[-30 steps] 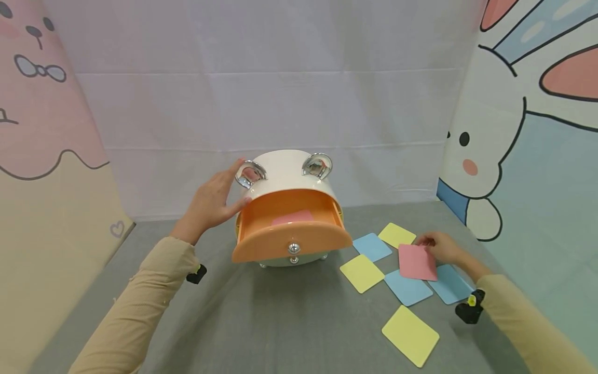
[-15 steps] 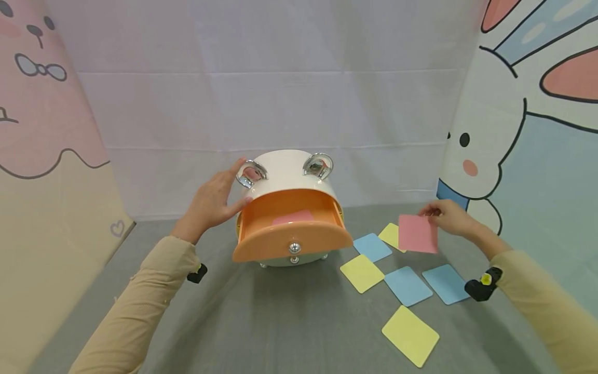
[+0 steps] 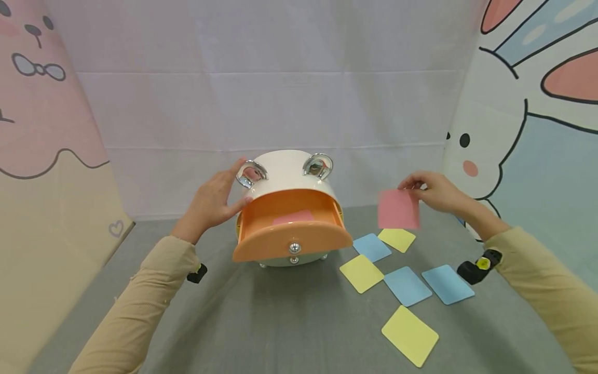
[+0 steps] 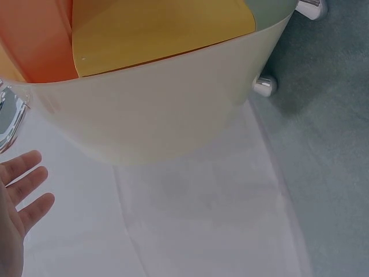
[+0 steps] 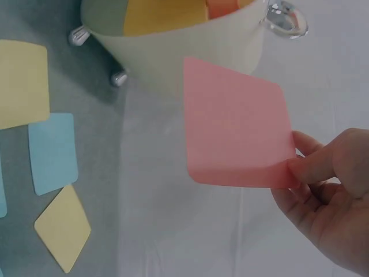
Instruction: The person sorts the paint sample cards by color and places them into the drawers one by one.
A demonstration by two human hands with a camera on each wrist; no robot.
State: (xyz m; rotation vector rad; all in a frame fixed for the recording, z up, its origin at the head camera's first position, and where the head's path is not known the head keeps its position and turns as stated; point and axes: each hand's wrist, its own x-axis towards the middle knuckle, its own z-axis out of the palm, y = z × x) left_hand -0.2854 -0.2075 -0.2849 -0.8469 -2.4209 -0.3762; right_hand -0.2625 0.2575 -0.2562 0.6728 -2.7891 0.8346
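Observation:
A pink square card (image 3: 397, 210) is pinched at its upper right corner by my right hand (image 3: 436, 193), up above the table; the right wrist view shows thumb and fingers on one corner of it. My left hand (image 3: 212, 200) rests against the left side of a white rounded drawer box (image 3: 287, 169), fingers spread near one of its two silver ears (image 3: 251, 173). The box's orange upper drawer (image 3: 291, 241) is pulled out, and another pink card (image 3: 293, 217) lies inside. In the left wrist view, the left fingers (image 4: 34, 210) are straight beside the white shell.
On the grey cloth (image 3: 289, 322), right of the box, lie several blue and yellow cards, among them a blue card (image 3: 408, 286) and a yellow card (image 3: 411, 336) nearest the front. Behind the box hangs a white sheet (image 3: 280, 93); printed rabbit panels (image 3: 551, 171) flank the table.
My right hand has lifted the pink card off the other cards, raising it and moving it leftward toward the box. The left hand and the drawer have stayed in place.

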